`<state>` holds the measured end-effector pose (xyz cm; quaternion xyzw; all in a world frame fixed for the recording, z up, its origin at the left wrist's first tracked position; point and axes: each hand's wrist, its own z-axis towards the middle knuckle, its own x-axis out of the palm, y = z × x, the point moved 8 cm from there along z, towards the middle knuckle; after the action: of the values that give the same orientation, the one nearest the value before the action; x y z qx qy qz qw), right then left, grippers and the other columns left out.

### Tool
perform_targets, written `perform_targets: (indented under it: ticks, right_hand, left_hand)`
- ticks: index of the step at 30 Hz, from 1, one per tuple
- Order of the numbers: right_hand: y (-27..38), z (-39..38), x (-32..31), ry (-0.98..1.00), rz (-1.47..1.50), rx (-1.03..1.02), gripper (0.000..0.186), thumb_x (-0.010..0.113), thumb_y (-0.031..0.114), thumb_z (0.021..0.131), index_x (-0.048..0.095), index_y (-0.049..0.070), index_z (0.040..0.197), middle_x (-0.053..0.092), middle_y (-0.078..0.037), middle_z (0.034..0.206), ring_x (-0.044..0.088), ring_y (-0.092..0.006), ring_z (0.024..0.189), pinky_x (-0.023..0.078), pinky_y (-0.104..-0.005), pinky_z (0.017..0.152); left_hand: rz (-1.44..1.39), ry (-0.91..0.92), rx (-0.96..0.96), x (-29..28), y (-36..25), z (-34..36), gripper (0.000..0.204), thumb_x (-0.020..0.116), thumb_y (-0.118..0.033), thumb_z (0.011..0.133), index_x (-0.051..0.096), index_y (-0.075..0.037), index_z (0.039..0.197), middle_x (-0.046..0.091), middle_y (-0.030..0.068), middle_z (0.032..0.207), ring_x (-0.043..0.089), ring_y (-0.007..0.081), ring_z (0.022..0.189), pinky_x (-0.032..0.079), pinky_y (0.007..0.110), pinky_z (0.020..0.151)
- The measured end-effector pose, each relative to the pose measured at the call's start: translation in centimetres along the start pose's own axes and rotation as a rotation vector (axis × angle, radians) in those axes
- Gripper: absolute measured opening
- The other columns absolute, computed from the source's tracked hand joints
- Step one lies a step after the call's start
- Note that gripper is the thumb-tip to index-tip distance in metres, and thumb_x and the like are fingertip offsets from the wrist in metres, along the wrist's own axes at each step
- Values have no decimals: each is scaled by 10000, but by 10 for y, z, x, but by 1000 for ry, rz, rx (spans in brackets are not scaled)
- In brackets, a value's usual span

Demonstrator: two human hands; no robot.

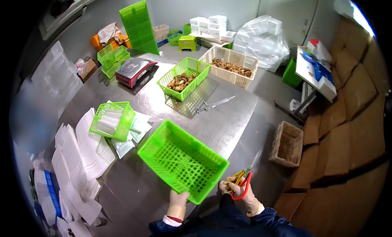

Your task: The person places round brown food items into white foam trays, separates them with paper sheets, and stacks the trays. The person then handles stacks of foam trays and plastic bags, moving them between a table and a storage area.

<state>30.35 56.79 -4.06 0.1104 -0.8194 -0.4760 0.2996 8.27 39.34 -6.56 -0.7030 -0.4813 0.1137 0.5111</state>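
Gloved in pale beige, my left hand (178, 200) is closed on the near end of an empty green plastic basket (182, 159) at the table's front edge. To its right, my right hand (241, 192) grips a pair of scissors (246, 179) with red and yellow handles, blades pointing up and away over the floor. Beyond the basket, a metal caliper (213, 104) lies on the steel table (232, 120). Farther back, a green basket (166, 86) holds brown mushroom-like pieces (179, 81). At the left, another green basket (112, 118) with white rolls sits on papers and packets (87, 147).
A red scale (132, 71), stacked green baskets (139, 26) and a cream crate of brown pieces (228, 67) stand toward the back. An empty cream crate (286, 144) is on the floor right of the table, beside cardboard boxes (339, 155). A white side table (310, 73) stands back right.
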Motion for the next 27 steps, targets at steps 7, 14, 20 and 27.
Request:
perform_targets:
  ticks: [7, 14, 20, 27]
  right_hand:
    - [121, 144, -113, -195, -234, -216, 267, 698, 10, 907, 612, -20, 1158, 640, -32, 950, 614, -122, 774, 485, -270, 654]
    - [180, 253, -137, -100, -450, -265, 403, 688, 50, 936, 598, -42, 1318, 659, -70, 1077, 628, -121, 855, 512, -272, 730]
    - [167, 222, -37, 107, -569, 14, 369, 740, 68, 937, 631, -28, 1277, 615, -9, 891, 572, -115, 738, 523, -251, 736]
    - [12, 258, 51, 380, -1713, -349, 557, 863, 382, 783, 678, 93, 1222, 748, -169, 966, 731, -335, 867, 571, -431, 775]
  left_hand:
    - [274, -44, 111, 214, -4, 96, 254, 675, -48, 776, 731, 54, 1002, 745, 83, 863, 689, 191, 795, 541, 350, 743]
    - [336, -244, 252, 253, 29, 212, 722, 770, -246, 897, 413, -7, 1478, 603, 279, 1344, 656, 358, 1163, 526, 414, 989]
    - [846, -559, 589, 92, -78, 117, 665, 721, -254, 961, 455, -11, 1519, 501, 234, 1525, 484, 376, 1418, 362, 457, 1198]
    - [1367, -1319, 225, -249, -49, -38, 645, 637, -326, 992, 446, -66, 1551, 392, 246, 1597, 351, 438, 1479, 305, 507, 1225]
